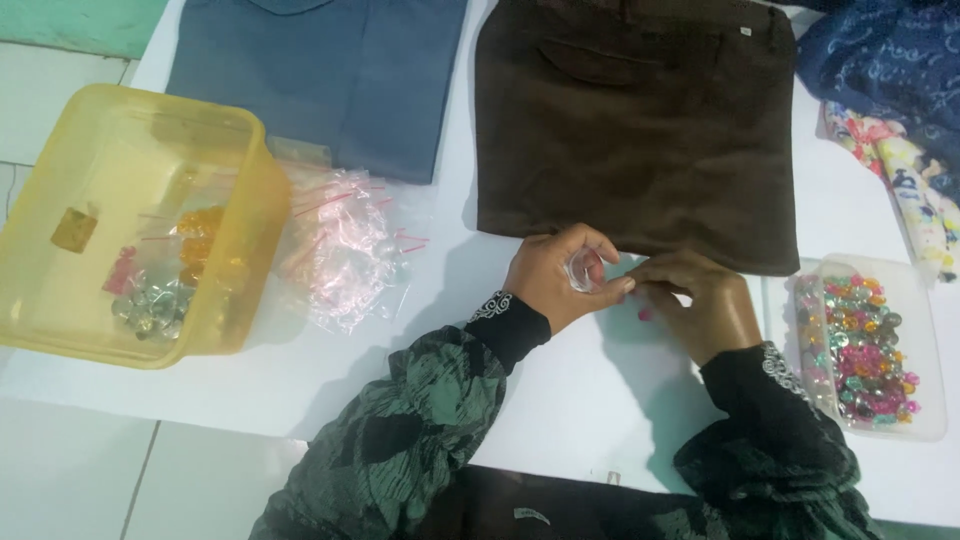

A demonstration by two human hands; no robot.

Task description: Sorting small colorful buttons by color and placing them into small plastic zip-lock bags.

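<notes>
Head view: left hand (548,275) pinches small clear bag (583,271).

2 hands meet close together, both sleeved arms reaching in from below.

The left hand (553,278) is curled, its fingers (590,240) arched over and the thumb tucked under, pinching inward toward the right. The right hand (700,305) lies knuckles up just beside it, fingers (655,275) bent and pointing left, so that the fingertips of the 2 hands nearly touch. Both wrists are bent slightly inward. Each forearm is covered by a dark green patterned sleeve with a black cuff edged in white trim, the left forearm slanting up from the lower middle, the right from the lower right.
</notes>
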